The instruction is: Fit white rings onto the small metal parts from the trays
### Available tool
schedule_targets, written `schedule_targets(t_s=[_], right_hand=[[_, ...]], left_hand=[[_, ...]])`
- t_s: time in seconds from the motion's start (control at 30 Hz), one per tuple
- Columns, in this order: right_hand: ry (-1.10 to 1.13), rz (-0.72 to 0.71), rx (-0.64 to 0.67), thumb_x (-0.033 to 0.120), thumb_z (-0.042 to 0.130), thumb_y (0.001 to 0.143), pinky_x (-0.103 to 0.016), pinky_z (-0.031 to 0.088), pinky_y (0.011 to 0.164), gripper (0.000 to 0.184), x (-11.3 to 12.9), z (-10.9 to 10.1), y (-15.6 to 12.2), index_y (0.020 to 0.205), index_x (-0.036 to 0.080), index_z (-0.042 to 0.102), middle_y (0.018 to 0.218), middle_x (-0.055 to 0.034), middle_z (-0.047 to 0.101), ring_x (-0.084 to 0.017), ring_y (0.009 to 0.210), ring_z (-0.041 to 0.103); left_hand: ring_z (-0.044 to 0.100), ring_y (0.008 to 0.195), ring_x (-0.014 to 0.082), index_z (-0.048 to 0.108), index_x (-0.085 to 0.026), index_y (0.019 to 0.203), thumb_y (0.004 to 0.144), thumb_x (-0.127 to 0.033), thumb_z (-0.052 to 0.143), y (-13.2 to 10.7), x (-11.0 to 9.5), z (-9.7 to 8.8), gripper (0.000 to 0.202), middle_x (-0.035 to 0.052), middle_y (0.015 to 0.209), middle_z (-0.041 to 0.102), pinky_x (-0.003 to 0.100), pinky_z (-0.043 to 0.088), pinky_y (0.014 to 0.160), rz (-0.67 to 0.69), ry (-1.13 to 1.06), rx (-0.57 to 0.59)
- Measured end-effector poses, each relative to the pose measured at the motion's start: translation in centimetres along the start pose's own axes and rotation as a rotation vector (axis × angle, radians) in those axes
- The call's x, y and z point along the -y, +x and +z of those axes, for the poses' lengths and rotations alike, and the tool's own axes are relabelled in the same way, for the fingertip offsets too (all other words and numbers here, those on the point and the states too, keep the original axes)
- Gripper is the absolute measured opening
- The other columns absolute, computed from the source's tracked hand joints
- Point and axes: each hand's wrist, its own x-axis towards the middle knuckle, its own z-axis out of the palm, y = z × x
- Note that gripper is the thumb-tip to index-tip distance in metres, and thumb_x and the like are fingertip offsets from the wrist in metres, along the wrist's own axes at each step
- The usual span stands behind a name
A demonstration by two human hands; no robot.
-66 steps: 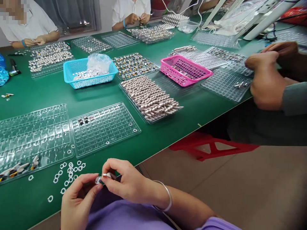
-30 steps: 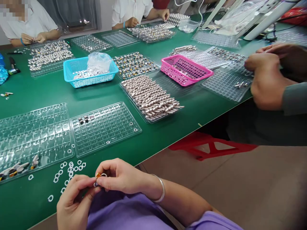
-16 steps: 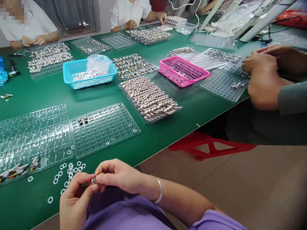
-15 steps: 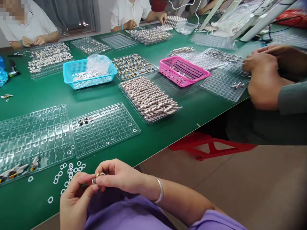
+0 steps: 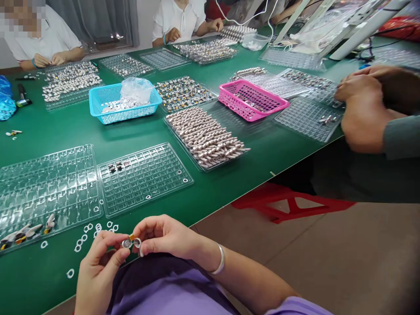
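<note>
Both my hands meet over the table's near edge, pinching a small metal part (image 5: 130,241) with a round silver end and an orange bit. My left hand (image 5: 98,271) grips it from the left with thumb and forefinger. My right hand (image 5: 164,236), with a silver bracelet on its wrist, pinches it from the right. Several small white rings (image 5: 95,229) lie loose on the green table (image 5: 49,280) just beyond my hands. A clear gridded tray (image 5: 144,175) with a few dark parts in its far-left corner lies ahead of them.
A larger clear tray (image 5: 46,188) lies at left with a few parts. Farther off are a tray of pinkish metal pieces (image 5: 205,135), a blue basket (image 5: 124,103) and a pink basket (image 5: 252,98). Other people's hands (image 5: 361,109) work at right and at the far side. A red stool (image 5: 288,205) stands under the table.
My hands have turned the small part between the fingertips, so its round silver end and orange bit now show. The view has shifted slightly; the hands stay at the table edge.
</note>
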Motion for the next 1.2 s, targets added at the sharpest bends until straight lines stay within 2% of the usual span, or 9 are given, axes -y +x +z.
schedule_targets(t_s=[0.13, 0.33, 0.43, 0.53, 0.63, 0.77, 0.93, 1.03, 1.2], right_hand=[[0.065, -0.015, -0.03, 0.031, 0.089, 0.059, -0.023, 0.051, 0.066, 0.039, -0.9, 0.1, 0.3, 0.085, 0.012, 0.067, 0.072, -0.0003, 0.071, -0.009, 0.063, 0.065], [0.097, -0.041, -0.075, 0.029, 0.09, 0.06, -0.022, 0.052, 0.068, 0.037, -1.0, 0.9, 0.0, 0.083, 0.012, 0.067, 0.072, 0.0005, 0.071, -0.008, 0.064, 0.065], [0.106, -0.046, -0.084, 0.027, 0.09, 0.06, -0.021, 0.051, 0.069, 0.036, -1.0, 1.1, -0.1, 0.084, 0.012, 0.067, 0.073, 0.0012, 0.07, -0.007, 0.065, 0.064], [0.146, -0.044, -0.053, 0.026, 0.091, 0.059, -0.022, 0.051, 0.067, 0.037, -1.4, 1.1, 0.0, 0.083, 0.013, 0.066, 0.073, 0.0019, 0.069, -0.008, 0.064, 0.065], [0.205, -0.032, -0.005, 0.028, 0.092, 0.057, -0.024, 0.053, 0.065, 0.041, -2.0, 0.9, 0.1, 0.084, 0.012, 0.065, 0.073, 0.0003, 0.07, -0.01, 0.063, 0.067], [0.264, -0.014, 0.026, 0.027, 0.093, 0.056, -0.024, 0.054, 0.062, 0.042, -2.6, 0.9, 0.3, 0.084, 0.011, 0.066, 0.071, -0.0008, 0.07, -0.011, 0.061, 0.067], [0.26, -0.041, 0.006, 0.025, 0.092, 0.056, -0.023, 0.054, 0.062, 0.041, -2.8, 1.0, 0.2, 0.084, 0.011, 0.065, 0.073, -0.001, 0.071, -0.011, 0.062, 0.068], [0.243, -0.06, -0.005, 0.027, 0.092, 0.058, -0.022, 0.054, 0.063, 0.041, -2.6, 1.1, 0.2, 0.085, 0.012, 0.065, 0.074, -0.0003, 0.071, -0.01, 0.063, 0.068], [0.198, -0.121, -0.028, 0.029, 0.09, 0.06, -0.022, 0.053, 0.067, 0.038, -2.5, 1.4, 0.1, 0.083, 0.013, 0.064, 0.071, 0.0011, 0.07, -0.009, 0.064, 0.067]], left_hand=[[0.061, 0.066, 0.0136, 0.075, -0.023, 0.088, 0.079, -0.031, 0.074, 0.0, -0.1, 0.2, 0.012, 0.0013, 0.079, 0.064, 0.019, 0.055, 0.059, -0.059, -0.057, -0.012], [0.071, 0.068, 0.0151, 0.074, -0.024, 0.091, 0.076, -0.029, 0.078, -0.8, -0.5, 0.4, 0.017, 0.0015, 0.081, 0.075, 0.018, 0.058, 0.062, -0.14, -0.141, -0.035], [0.073, 0.071, 0.017, 0.074, -0.025, 0.091, 0.075, -0.027, 0.078, -1.5, -1.3, 0.8, 0.017, 0.0012, 0.081, 0.076, 0.019, 0.059, 0.064, -0.093, -0.098, -0.055], [0.072, 0.073, 0.0161, 0.075, -0.028, 0.092, 0.078, -0.025, 0.074, -1.8, -2.2, 1.2, 0.014, 0.0004, 0.084, 0.075, 0.019, 0.059, 0.069, 0.011, -0.065, -0.051], [0.069, 0.072, 0.0141, 0.075, -0.029, 0.09, 0.081, -0.024, 0.071, -1.2, -2.7, 1.0, 0.011, -0.0005, 0.084, 0.071, 0.016, 0.057, 0.064, 0.097, -0.017, -0.07], [0.065, 0.061, 0.013, 0.075, -0.03, 0.099, 0.08, -0.027, 0.072, 0.1, -2.7, 0.5, 0.019, -0.0007, 0.075, 0.065, 0.016, 0.055, 0.052, 0.07, 0.034, -0.021], [0.064, 0.063, 0.0134, 0.075, -0.03, 0.103, 0.085, -0.032, 0.067, 0.6, -2.2, 0.2, 0.02, 0.001, 0.082, 0.065, 0.018, 0.055, 0.054, -0.022, -0.003, 0.14], [0.062, 0.063, 0.0126, 0.074, -0.029, 0.104, 0.085, -0.031, 0.067, 0.5, -2.0, 0.0, 0.02, 0.0007, 0.08, 0.064, 0.017, 0.053, 0.052, -0.023, 0.038, 0.104], [0.064, 0.068, 0.0147, 0.075, -0.03, 0.097, 0.084, -0.026, 0.067, 0.4, -1.9, 0.1, 0.016, 0.0013, 0.082, 0.064, 0.018, 0.055, 0.054, 0.146, 0.127, 0.006]])
